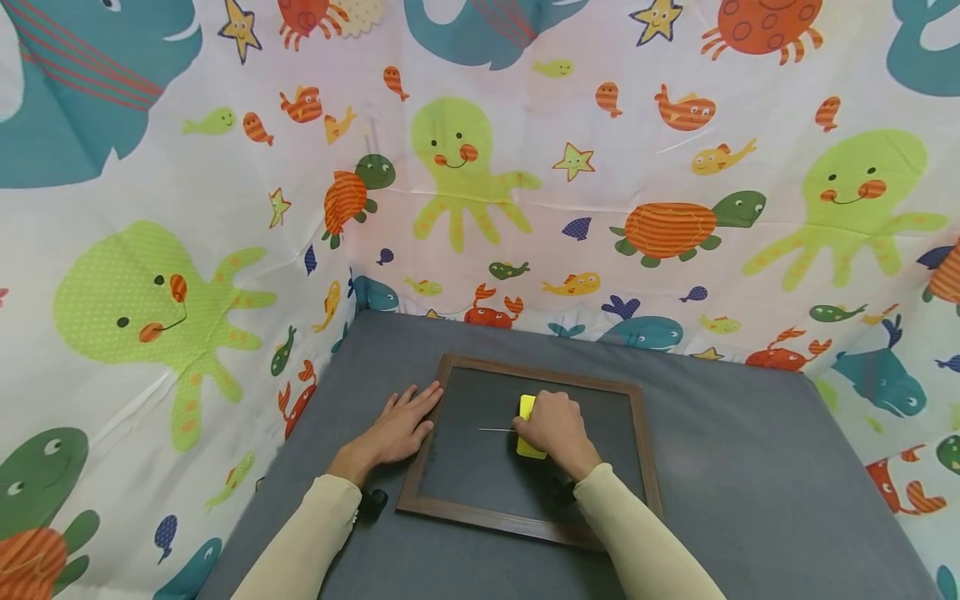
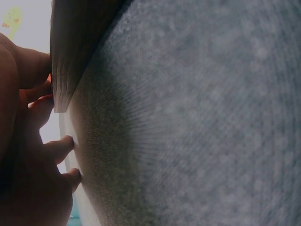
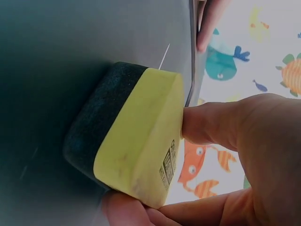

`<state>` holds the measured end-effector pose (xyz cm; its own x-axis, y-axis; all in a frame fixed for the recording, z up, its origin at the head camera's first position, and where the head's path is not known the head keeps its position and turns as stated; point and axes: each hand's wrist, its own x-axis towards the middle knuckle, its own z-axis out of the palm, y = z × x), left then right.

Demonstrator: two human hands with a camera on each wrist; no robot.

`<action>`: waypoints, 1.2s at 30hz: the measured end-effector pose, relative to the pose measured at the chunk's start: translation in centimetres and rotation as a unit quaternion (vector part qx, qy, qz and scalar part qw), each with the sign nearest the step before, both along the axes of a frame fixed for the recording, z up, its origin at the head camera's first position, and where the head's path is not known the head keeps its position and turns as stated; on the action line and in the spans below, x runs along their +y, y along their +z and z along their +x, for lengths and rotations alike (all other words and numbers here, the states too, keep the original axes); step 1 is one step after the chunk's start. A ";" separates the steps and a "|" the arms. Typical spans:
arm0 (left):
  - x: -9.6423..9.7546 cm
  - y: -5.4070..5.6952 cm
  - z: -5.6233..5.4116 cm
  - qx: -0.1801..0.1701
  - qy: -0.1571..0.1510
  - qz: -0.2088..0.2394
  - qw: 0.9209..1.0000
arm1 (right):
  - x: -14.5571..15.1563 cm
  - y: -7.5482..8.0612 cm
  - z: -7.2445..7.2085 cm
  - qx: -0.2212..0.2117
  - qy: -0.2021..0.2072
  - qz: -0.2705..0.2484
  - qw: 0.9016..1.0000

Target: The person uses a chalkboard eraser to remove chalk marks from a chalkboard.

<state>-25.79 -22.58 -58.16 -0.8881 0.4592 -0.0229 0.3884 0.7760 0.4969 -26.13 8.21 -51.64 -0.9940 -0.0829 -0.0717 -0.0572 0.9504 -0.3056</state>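
A framed chalkboard (image 1: 472, 475) lies on the grey cloth, its brown wooden frame (image 1: 510, 523) turned slightly. My right hand (image 1: 557, 427) grips a yellow board eraser (image 3: 141, 127) between thumb and fingers. The eraser's dark felt side faces down on the board near its middle. From the eraser's left side a thin white line (image 1: 493, 429) runs leftward across the black surface. My left hand (image 1: 399, 427) rests with spread fingers at the frame's left edge, the fingertips on the wood and the cloth beside it. Part of the eraser is hidden under my right hand in the head view.
Grey cloth (image 1: 750, 467) covers the table around the board. White fabric (image 1: 510, 292) printed with sea animals hangs behind the table and along its left and right sides. Faint pale marks (image 3: 28, 165) show on the board in the right wrist view.
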 end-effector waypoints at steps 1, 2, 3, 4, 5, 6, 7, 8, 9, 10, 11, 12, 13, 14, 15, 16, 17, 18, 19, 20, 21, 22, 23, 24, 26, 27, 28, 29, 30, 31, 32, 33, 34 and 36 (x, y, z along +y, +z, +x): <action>0.1 0.0 0.0 -0.001 0.000 0.001 1.000 | -0.4 0.0 0.0 -0.002 0.001 -0.002 1.000; 0.1 0.0 0.0 -0.001 -0.001 0.000 1.000 | -0.8 0.0 -0.1 -0.003 0.003 -0.004 1.000; 0.2 0.0 -0.1 -0.002 -0.001 -0.001 1.000 | -1.2 0.0 -0.1 -0.006 0.003 -0.007 1.000; 0.3 0.0 -0.1 -0.002 -0.002 -0.003 1.000 | -1.6 0.0 -0.1 -0.009 0.003 -0.009 1.000; 0.3 0.0 -0.1 -0.003 -0.003 -0.005 1.000 | -1.9 0.0 -0.1 -0.011 0.003 -0.010 1.000; 0.4 -0.1 -0.2 -0.003 -0.003 -0.005 1.000 | -2.3 0.0 -0.2 -0.013 0.001 -0.010 1.000; 0.4 -0.1 -0.2 -0.005 -0.003 -0.005 1.000 | -2.7 0.1 -0.2 -0.013 0.002 -0.009 1.000; 0.4 -0.1 -0.2 -0.004 -0.003 -0.006 1.000 | -3.0 0.1 -0.2 -0.013 0.001 -0.009 1.000; 0.5 -0.1 -0.2 -0.005 -0.003 -0.006 1.000 | -3.4 0.2 -0.3 -0.012 0.000 -0.010 1.000; 0.5 0.0 -0.3 -0.005 -0.002 -0.005 1.000 | -3.7 0.2 -0.3 -0.011 0.000 -0.011 1.000; 0.5 0.0 -0.3 -0.005 0.000 -0.004 1.000 | -4.1 0.3 -0.3 -0.010 0.000 -0.013 1.000; 0.5 0.0 -0.3 -0.004 0.001 -0.003 1.000 | -4.4 0.3 -0.4 -0.010 0.000 -0.016 1.000; 0.6 0.0 -0.3 -0.003 0.003 -0.004 1.000 | -4.7 0.4 -0.4 -0.010 0.001 -0.019 1.000; 0.6 0.0 -0.4 -0.002 0.005 -0.006 1.000 | -5.0 0.4 -0.4 -0.011 0.001 -0.022 1.000; 0.6 -0.1 -0.4 -0.001 0.006 -0.007 1.000 | -5.3 0.4 -0.5 -0.011 0.002 -0.022 1.000; 0.6 -0.1 -0.4 -0.001 0.007 -0.009 1.000 | -5.6 0.4 -0.5 -0.014 0.002 -0.022 1.000; 0.6 -0.1 -0.4 -0.001 0.008 -0.011 1.000 | -5.9 0.4 -0.5 -0.016 0.002 -0.021 1.000; 0.6 -0.2 -0.5 -0.002 0.008 -0.012 1.000 | -6.2 0.3 -0.6 -0.017 0.002 -0.019 1.000; 0.6 -0.2 -0.5 -0.002 0.009 -0.011 1.000 | -6.5 0.3 -0.6 -0.019 0.002 -0.015 1.000; 0.6 -0.2 -0.5 -0.002 0.009 -0.010 1.000 | -6.7 0.3 -0.7 -0.020 0.001 -0.012 1.000; 0.6 -0.3 -0.5 -0.002 0.010 -0.007 1.000 | -6.9 0.3 -0.7 -0.021 0.002 -0.010 1.000; 0.6 -0.4 -0.5 -0.004 0.011 -0.003 1.000 | -7.1 0.3 -0.7 -0.021 0.002 -0.009 1.000; 0.6 -0.4 -0.5 -0.005 0.012 0.000 1.000 | -7.3 0.3 -0.7 -0.020 0.003 -0.008 1.000; 0.6 -0.4 -0.4 -0.005 0.013 0.002 1.000 | -7.5 0.3 -0.7 -0.020 0.004 -0.009 1.000; 0.6 -0.3 -0.4 -0.005 0.016 0.002 1.000 | -7.8 0.3 -0.6 -0.018 0.005 -0.010 1.000; 0.5 -0.3 -0.4 -0.006 0.017 0.002 1.000 | -7.9 0.4 -0.6 -0.017 0.006 -0.011 1.000; 0.5 -0.2 -0.3 -0.006 0.018 0.001 1.000 | -7.9 0.4 -0.6 -0.016 0.007 -0.012 1.000; 0.5 -0.2 -0.3 -0.005 0.018 -0.003 1.000 | -8.0 0.4 -0.6 -0.016 0.008 -0.011 1.000; 0.4 -0.1 -0.3 -0.006 0.018 -0.003 1.000 | -8.1 0.3 -0.6 -0.016 0.008 -0.011 1.000; 0.4 -0.2 -0.3 -0.007 0.019 -0.005 1.000 | -8.2 0.3 -0.5 -0.016 0.008 -0.011 1.000; 0.3 -0.2 -0.3 -0.007 0.019 -0.004 1.000 | -8.2 0.3 -0.5 -0.017 0.008 -0.010 1.000; 0.2 -0.2 -0.3 -0.010 0.019 -0.006 1.000 | -8.2 0.3 -0.5 -0.017 0.009 -0.010 1.000; 0.1 -0.2 -0.3 -0.012 0.020 -0.008 1.000 | -8.3 0.3 -0.5 -0.017 0.009 -0.009 1.000; 0.0 -0.2 -0.3 -0.014 0.020 -0.008 1.000 | -8.3 0.3 -0.6 -0.015 0.010 -0.007 1.000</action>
<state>-26.06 -22.58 -58.34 -0.9046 0.4226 -0.0553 0.3429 0.7987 0.4945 -26.71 -0.13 -51.31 -0.9894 -0.1040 -0.1009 -0.0665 0.9445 -0.3216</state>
